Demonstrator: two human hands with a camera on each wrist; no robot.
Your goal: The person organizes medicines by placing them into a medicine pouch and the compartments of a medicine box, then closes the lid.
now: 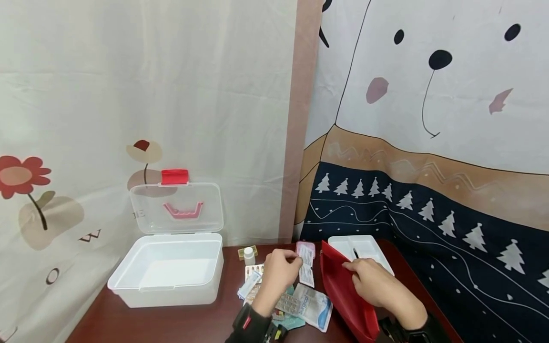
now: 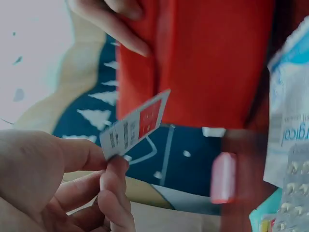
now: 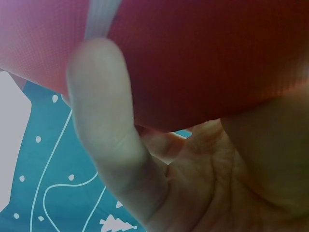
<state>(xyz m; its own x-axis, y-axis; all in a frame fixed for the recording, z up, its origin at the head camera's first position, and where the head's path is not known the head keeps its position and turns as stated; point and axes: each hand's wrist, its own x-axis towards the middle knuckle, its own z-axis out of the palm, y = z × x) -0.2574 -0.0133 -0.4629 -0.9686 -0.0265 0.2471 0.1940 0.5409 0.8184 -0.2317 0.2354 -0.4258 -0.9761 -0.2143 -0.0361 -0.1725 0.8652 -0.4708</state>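
Between thumb and fingertips, my left hand (image 1: 279, 272) pinches a small flat white card-like packet (image 2: 135, 124) with a red printed square. In the left wrist view it tilts up towards a red pouch (image 1: 343, 290), apart from it. My right hand (image 1: 377, 285) grips the pouch by its upper edge and holds it tilted upright. The right wrist view shows the thumb (image 3: 101, 92) on the red fabric near a pale strip. Under my left forearm lie several blister packs (image 1: 288, 304) and a white-and-blue packet (image 1: 316, 307).
A clear-lidded white box (image 1: 171, 297) stands open at left. Behind the medicines are a white bottle (image 1: 249, 256) and a pink case (image 1: 311, 247) with a printed white strip (image 1: 306, 274). A white tray (image 1: 373, 245) holding a dark slim object sits behind the pouch. Curtains hang behind the table.
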